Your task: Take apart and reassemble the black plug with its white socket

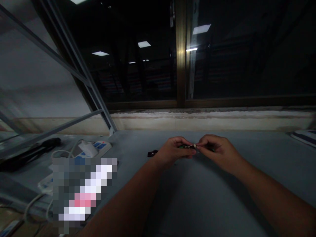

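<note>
Above the grey table, my left hand (pixel 177 148) is closed around a small item with a green part, mostly hidden by the fingers. Thin pale wires (pixel 189 146) run from it toward a tiny whitish piece (pixel 195 145), which my right hand (pixel 215 148) pinches or touches between thumb and forefinger. A short, thin light-coloured pin or wire end (pixel 197 152) sticks out between the two hands. Beside my left wrist lies a small dark purplish object (pixel 152 153), its kind unclear. Both hands are close together, fingertips nearly meeting.
A white power strip (pixel 103 147) with a plugged-in adapter (pixel 87 148) and cables lies left. Below it is a pixelated bright patch (pixel 86 194). A black bundle (pixel 32 154) sits far left, near a grey metal frame (pixel 90 89). A flat object (pixel 306 136) rests far right.
</note>
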A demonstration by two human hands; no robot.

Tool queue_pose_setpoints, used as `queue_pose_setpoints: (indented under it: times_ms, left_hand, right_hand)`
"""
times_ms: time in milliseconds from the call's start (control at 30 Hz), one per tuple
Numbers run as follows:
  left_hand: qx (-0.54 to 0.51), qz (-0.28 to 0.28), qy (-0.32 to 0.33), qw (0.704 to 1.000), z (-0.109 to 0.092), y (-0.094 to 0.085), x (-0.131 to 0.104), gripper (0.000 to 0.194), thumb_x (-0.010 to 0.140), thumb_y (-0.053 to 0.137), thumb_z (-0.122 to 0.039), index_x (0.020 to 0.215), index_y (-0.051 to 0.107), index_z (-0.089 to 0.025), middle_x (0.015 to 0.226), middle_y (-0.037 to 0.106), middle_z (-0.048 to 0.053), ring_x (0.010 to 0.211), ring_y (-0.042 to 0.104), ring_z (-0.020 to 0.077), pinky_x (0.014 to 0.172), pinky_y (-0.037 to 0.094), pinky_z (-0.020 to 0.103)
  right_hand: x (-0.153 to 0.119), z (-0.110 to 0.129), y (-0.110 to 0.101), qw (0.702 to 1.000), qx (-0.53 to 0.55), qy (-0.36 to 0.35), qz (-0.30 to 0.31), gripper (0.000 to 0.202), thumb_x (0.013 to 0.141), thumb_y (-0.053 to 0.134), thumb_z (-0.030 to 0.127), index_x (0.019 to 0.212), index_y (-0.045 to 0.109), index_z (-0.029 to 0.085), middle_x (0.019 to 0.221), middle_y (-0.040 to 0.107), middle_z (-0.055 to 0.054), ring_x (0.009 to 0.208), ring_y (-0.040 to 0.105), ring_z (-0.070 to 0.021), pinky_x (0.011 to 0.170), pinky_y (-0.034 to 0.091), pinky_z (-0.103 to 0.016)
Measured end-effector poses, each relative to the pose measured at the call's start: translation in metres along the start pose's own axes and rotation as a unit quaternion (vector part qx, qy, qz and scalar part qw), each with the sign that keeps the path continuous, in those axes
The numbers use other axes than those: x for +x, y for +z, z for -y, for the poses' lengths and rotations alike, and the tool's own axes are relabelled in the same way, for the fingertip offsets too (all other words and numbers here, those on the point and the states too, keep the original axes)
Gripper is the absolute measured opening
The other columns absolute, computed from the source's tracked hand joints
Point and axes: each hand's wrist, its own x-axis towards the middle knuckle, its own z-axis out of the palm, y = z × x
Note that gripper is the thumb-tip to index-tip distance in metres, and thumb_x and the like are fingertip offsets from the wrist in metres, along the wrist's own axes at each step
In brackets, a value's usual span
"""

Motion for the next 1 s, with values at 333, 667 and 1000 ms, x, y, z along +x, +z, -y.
queue_pose_setpoints:
  times_ms: [333,667,1000]
  left_hand:
    - [0.007,0.001,0.013,1.000,0.0032,0.0004,0.0023,0.043,0.055,0.099,-0.027,0.084,0.071,-0.012,0.084,0.075,0.004,0.075,0.069,0.0138,0.074,0.054,0.030]
    - [0.015,-0.002,0.036,0.999,0.0007,-0.0002,0.0008,0.039,0.060,0.096,-0.025,0.081,0.066,-0.014,0.078,0.073,0.001,0.069,0.067,0.0114,0.068,0.052,0.027]
    - [0.015,-0.007,0.070,0.997,0.0005,-0.0007,0.0028,0.034,0.065,0.091,-0.023,0.079,0.061,-0.015,0.071,0.071,0.000,0.065,0.065,0.0109,0.066,0.047,0.026]
  right_hand:
    - [-0.0012,0.0069,-0.0017,0.999,-0.040,0.011,0.019,0.011,0.088,0.067,0.027,0.080,0.072,0.020,0.078,0.066,-0.002,0.072,0.059,-0.0169,0.064,0.042,-0.028]
    - [0.0011,0.0054,0.0013,0.996,0.041,0.081,0.025,0.021,0.088,0.068,0.039,0.087,0.076,0.019,0.074,0.069,-0.003,0.068,0.060,-0.0169,0.063,0.044,-0.029]
    - [0.0037,0.0087,0.0023,0.978,0.159,0.134,0.026,0.030,0.082,0.074,0.044,0.098,0.070,0.018,0.083,0.075,-0.005,0.071,0.071,-0.0180,0.071,0.055,-0.032]
